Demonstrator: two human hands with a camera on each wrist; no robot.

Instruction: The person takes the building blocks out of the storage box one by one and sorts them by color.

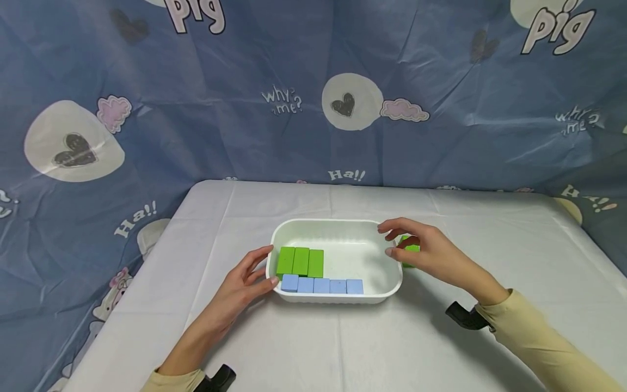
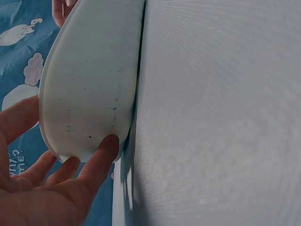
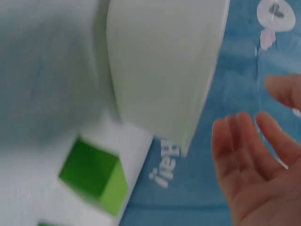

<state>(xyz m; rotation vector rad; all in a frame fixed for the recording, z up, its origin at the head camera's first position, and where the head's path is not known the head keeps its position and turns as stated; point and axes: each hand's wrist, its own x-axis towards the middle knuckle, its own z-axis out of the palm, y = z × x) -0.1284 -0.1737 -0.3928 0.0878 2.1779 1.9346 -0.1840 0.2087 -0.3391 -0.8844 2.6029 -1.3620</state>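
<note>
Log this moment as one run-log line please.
left hand: touches white tray | right hand: open by green block | tray: green, blue blocks

Green block [image 1: 410, 249] mostly hidden behind right hand [image 1: 431, 251]. Blurred in right wrist view. Tray [image 2: 89, 80] cut off at top edge there.

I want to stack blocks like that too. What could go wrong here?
The left hand only touches the white tray at its rim with its fingers, so the tray might slide on the smooth tablecloth. The right hand is open over a green block lying outside the tray; it might bump it away or hit the tray's edge. A jolt could shift the neat blue blocks.
</note>
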